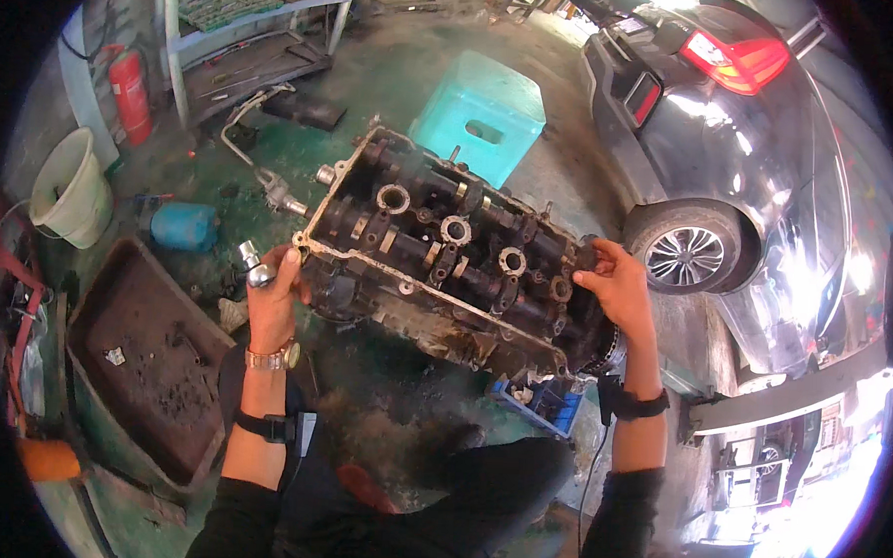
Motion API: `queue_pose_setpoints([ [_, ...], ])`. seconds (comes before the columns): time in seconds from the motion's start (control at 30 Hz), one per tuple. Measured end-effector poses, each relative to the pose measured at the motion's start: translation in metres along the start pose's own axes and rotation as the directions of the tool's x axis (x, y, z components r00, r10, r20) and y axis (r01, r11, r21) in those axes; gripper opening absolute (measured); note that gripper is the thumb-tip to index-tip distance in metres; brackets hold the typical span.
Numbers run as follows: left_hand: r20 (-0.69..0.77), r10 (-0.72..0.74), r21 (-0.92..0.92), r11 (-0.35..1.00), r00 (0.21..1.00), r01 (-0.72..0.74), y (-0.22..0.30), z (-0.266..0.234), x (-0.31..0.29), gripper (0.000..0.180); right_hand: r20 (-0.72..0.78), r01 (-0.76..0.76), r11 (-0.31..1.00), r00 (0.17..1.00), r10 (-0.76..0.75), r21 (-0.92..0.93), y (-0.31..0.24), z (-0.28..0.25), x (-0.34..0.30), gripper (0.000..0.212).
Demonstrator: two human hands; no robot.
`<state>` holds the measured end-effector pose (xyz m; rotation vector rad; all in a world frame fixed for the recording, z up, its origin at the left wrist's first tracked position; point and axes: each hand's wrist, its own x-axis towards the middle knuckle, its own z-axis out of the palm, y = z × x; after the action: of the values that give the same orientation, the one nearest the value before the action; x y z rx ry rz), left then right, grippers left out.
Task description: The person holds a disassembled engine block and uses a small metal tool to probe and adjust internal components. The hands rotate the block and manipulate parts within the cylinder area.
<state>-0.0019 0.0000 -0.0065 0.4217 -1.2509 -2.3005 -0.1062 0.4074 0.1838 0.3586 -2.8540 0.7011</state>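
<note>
A dirty engine (438,244) with its top uncovered lies in front of me. Two dark camshafts and several round spark plug openings show inside its pale rim. My left hand (274,298) is at the engine's left corner, closed around a ratchet wrench (260,274). The shiny head and socket stick out above the fist, and the handle is hidden. At the right end, my right hand (612,285) pinches at a small dark piece beside the camshaft ends. What that piece is, I cannot make out.
A turquoise plastic stool (482,113) stands behind the engine. To the left are a brown metal tray (148,367), a pale bucket (73,189), a blue canister (185,227) and a fire extinguisher (129,96). A blue crate (550,409) sits below; a dark car (736,161) fills the right.
</note>
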Motion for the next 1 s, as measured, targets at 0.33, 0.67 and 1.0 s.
queue_pose_setpoints([
  [0.33, -0.041, 0.008, -0.026, 1.000, 0.999, -0.009, 0.000, 0.002, -0.001, 0.042, 0.042, 0.124, 0.965, 0.992, -0.117, -0.229, 0.000, 0.010, 0.009, 0.050],
  [0.67, -0.042, 0.018, 0.010, 1.000, 0.999, -0.017, -0.001, 0.001, -0.001, 0.042, 0.105, 0.237, 0.920, 0.971, -0.214, -0.313, 0.000, 0.009, 0.017, 0.050],
  [1.0, -0.054, 0.016, -0.009, 1.000, 0.998, -0.016, 0.000, 0.005, -0.002, 0.037, 0.134, 0.369, 0.857, 0.929, -0.344, -0.360, -0.001, 0.005, 0.015, 0.055],
])
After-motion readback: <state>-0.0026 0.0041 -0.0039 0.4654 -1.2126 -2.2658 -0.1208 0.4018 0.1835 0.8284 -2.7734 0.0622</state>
